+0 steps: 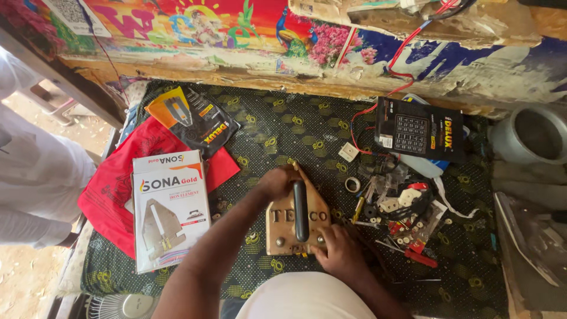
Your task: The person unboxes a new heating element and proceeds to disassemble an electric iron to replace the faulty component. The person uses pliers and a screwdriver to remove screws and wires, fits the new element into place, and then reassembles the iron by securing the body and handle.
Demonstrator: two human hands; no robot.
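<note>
Dark patterned mat (283, 133) covered the workbench, red cloth (109, 189) at its left edge. White box with an iron picture (169, 210) lay on the cloth, black packet (420, 128) at the far right. Brass-coloured clothes iron (296, 220) with black handle sat mid-mat, nose pointing away. Left hand (277, 182) gripped the iron's far left edge, fingers curled on it. Right hand (339, 251) pinched its near right corner. Loose small parts (398, 210) and a red-handled screwdriver (420, 257) lay just right.

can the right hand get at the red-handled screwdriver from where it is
Probably yes: the right hand rests on the iron's rear edge, and the red-handled screwdriver lies just beside it with only small loose parts between.
</note>
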